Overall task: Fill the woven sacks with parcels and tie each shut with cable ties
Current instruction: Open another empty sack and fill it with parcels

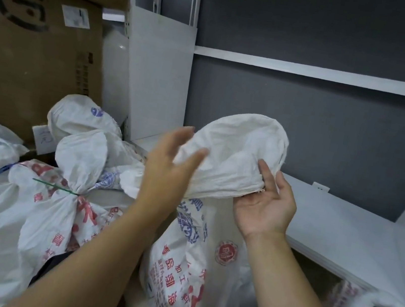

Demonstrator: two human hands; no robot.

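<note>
My left hand [168, 163] and right hand [265, 203] are open beside the sack [195, 258]. Its floppy top [238, 153], at 12 o'clock, looks soft; I'd grab the bunched neck.

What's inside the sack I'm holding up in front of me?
Nothing inside can be seen. The sack has its top gathered into a neck between the left hand and right hand, so the woven cloth covers the contents.
</note>
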